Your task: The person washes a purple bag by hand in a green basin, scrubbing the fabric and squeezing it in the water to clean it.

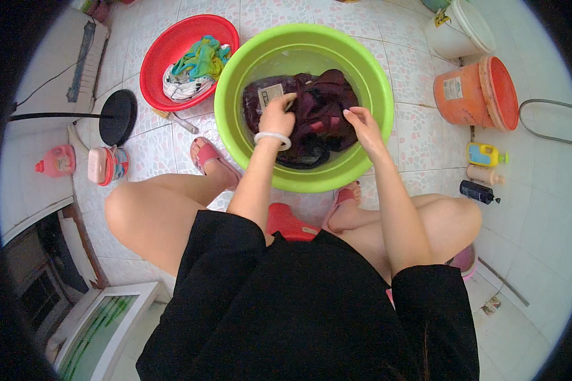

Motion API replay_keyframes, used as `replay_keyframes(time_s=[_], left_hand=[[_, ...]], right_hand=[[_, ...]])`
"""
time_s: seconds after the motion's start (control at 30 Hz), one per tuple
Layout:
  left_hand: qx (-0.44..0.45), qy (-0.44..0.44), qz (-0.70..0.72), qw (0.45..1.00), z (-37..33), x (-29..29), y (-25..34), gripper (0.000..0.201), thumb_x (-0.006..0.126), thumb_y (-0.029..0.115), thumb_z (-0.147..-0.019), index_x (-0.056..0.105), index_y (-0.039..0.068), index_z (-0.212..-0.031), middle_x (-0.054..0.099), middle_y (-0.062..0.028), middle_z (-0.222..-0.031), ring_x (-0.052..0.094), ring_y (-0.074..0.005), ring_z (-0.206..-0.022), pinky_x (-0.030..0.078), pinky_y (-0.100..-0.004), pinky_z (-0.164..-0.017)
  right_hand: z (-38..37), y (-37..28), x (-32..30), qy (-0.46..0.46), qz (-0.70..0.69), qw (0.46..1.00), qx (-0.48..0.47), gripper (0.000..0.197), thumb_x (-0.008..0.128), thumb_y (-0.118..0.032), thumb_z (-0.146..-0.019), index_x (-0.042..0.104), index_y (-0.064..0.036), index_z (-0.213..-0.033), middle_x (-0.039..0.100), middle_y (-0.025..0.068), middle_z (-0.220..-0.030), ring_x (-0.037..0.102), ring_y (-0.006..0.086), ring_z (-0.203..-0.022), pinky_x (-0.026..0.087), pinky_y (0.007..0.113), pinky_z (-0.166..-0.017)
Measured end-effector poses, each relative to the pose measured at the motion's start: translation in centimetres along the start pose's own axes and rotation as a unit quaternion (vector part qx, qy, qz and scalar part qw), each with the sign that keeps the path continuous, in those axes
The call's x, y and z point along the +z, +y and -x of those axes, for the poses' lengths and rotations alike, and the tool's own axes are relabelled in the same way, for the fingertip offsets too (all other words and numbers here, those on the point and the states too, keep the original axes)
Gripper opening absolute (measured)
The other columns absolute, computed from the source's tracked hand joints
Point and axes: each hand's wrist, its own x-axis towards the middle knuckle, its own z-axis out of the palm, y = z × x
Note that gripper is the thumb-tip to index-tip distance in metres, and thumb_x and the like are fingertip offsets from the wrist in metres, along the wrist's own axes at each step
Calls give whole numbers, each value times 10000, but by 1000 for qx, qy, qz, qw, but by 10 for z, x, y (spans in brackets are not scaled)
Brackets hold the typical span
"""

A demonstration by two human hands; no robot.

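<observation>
Dark clothes lie in a green basin of water, the left hand curled over them, right hand loosely bent at their edge, any grip impossible to tell, while a red basin holds green and white cloths.

Your left hand and right hand receive bright, diffuse light, with soft shadows. Fold detail fades in the dark cloth between them. Right of your right hand, the wall reads pale. Far outward from both hands, straight edges curve and the view darkens to black.
</observation>
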Motion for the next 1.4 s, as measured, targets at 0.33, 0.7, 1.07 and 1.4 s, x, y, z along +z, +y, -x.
replay_keyframes(time_s=[0.33,0.7,1.07,1.4], left_hand=[[-95,31,-130,987,3,-39,-61,143,486,6,-655,580,38,-759,608,-199,-763,588,-355,-773,443,-371,-716],[162,225,-125,953,-1,-39,-8,282,610,2,-585,554,24,-861,548,-88,-737,542,-292,-655,464,-362,-657],[-256,-254,166,918,14,13,33,782,556,500,-806,168,174,-1401,571,-155,-1064,556,-223,-950,444,-387,-819],[-311,-265,489,771,17,19,10,826,411,731,-746,279,178,-1345,535,-174,-1138,518,-296,-1042,366,-477,-919]], right_hand=[[-43,57,8,90,119,985,87,726,674,-269,-750,309,43,-1294,438,231,-1248,435,296,-1167,344,358,-970],[-64,80,2,-27,-125,983,131,637,650,-74,-716,379,40,-1281,577,143,-1077,571,210,-909,446,289,-804],[-34,-6,-18,141,-294,945,-4,336,543,-60,-733,593,65,-1041,608,45,-806,523,106,-734,407,217,-702],[51,-54,25,40,-42,961,-271,230,548,-32,-706,648,27,-904,617,97,-692,537,152,-577,415,256,-532]])
